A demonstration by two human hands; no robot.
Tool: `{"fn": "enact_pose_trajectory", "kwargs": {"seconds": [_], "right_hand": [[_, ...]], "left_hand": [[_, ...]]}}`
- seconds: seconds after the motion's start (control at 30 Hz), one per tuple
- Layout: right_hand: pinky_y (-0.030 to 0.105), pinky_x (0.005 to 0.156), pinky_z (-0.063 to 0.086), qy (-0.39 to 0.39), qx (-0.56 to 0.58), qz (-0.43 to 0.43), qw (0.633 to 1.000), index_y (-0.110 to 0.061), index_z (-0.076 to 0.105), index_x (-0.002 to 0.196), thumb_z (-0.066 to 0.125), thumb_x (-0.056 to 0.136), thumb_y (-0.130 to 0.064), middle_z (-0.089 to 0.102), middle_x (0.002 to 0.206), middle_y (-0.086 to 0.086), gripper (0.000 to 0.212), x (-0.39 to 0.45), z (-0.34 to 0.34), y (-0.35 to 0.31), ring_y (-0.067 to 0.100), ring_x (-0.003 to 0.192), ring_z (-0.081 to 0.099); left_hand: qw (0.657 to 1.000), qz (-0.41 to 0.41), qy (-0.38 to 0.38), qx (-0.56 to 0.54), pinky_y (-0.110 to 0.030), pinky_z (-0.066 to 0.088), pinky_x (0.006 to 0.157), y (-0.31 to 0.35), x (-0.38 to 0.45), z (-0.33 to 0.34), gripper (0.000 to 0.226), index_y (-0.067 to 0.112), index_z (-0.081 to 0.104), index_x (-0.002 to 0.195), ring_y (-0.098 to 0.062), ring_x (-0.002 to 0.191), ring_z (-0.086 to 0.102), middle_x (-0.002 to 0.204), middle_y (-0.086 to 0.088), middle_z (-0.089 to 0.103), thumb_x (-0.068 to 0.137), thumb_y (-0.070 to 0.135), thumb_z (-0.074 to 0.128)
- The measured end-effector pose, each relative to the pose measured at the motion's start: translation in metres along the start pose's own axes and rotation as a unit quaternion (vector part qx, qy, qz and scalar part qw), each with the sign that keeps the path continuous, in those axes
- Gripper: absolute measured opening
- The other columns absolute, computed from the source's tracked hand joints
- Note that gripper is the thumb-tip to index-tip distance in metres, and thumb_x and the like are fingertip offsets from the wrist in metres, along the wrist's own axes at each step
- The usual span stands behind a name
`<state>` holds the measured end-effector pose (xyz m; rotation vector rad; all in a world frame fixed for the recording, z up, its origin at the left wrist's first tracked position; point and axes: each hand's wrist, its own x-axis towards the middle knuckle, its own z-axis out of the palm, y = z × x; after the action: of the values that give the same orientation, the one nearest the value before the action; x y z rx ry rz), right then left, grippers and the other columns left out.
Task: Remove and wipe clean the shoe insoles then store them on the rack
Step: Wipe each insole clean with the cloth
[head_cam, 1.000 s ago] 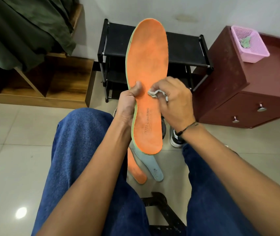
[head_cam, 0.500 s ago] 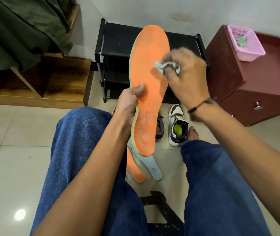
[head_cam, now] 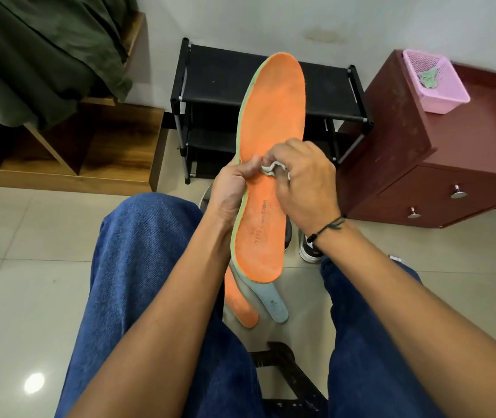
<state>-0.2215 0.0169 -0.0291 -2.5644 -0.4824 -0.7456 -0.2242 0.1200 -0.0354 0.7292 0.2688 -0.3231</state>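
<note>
Left hand (head_cam: 230, 191) pinches orange insole (head_cam: 271, 164) at mid-edge | right hand (head_cam: 304, 179) pinches wipe (head_cam: 271, 169) against it | risk: pressure flexes insole, one-edge grip slips, drops to floor (head_cam: 29, 236).

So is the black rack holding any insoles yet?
Not that the view shows: the rack's visible top shelf is bare. The orange insole is gripped in the left hand, hiding part of the rack.
</note>
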Motion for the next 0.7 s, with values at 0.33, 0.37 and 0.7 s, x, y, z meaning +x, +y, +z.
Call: {"fn": "enact_pose_trajectory", "kwargs": {"seconds": [0.33,0.37,0.7], "right_hand": [[0.03,0.064,0.041,-0.033,0.082,0.08,0.993,-0.008,0.069,0.079,0.054,0.074,-0.004,0.063,0.079,0.011,0.016,0.018,-0.025,0.005,0.023,0.071,0.057],[0.025,0.063,0.037,-0.008,0.064,0.08,0.995,-0.007,0.068,0.079,0.054,0.074,-0.003,0.062,0.08,0.012,0.016,0.03,-0.026,0.01,0.021,0.071,0.056],[0.033,0.058,0.04,-0.011,-0.01,-0.003,1.0,-0.007,0.064,0.077,0.053,0.072,0.001,0.06,0.074,0.01,0.014,0.037,0.007,0.008,0.03,0.067,0.056]], "left_hand": [[0.999,-0.008,0.025,0.022,-0.026,0.055,0.049,0.004,-0.004,0.006,0.018,0.007,0.058,0.087,-0.016,0.05,0.064,0.058,-0.004,0.067,0.094,-0.001,0.043],[0.999,-0.007,0.027,0.041,-0.026,0.054,0.048,0.003,-0.003,0.006,0.016,0.008,0.058,0.089,-0.016,0.05,0.065,0.059,-0.004,0.067,0.093,0.0,0.044],[0.996,-0.033,0.014,0.084,-0.026,0.054,0.05,0.007,-0.002,-0.006,0.018,0.005,0.059,0.092,-0.019,0.052,0.064,0.063,-0.007,0.066,0.087,-0.003,0.044]]}}
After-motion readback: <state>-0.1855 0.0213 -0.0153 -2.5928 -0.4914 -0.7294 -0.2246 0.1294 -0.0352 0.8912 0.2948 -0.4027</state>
